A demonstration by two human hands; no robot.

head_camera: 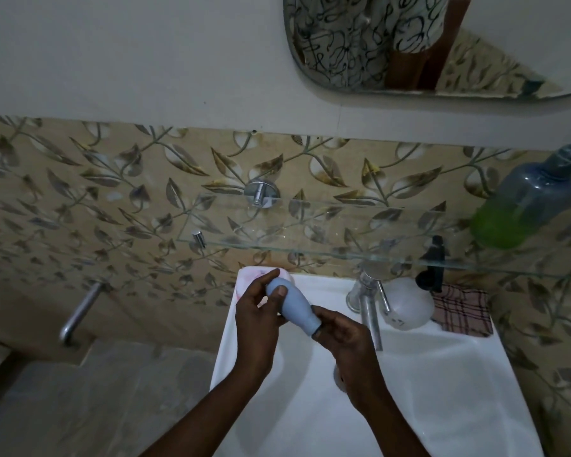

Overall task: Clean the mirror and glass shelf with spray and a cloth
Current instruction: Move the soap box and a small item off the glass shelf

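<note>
Glass shelf point(310, 222) bare above sink point(426, 374); both hands' fingers clamped on blue bottle point(294, 305); tap point(370, 311) beside.

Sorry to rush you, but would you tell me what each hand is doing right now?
Left hand: closed around the body of the small pale blue plastic bottle.
Right hand: closed on that bottle's dark cap end.

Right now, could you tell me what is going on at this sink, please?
A person holds a small pale blue bottle over the white sink with both hands: the left hand grips its body, the right hand its dark cap end. The spray bottle and checked cloth sit untouched on the sink ledge, below the glass shelf.
</note>
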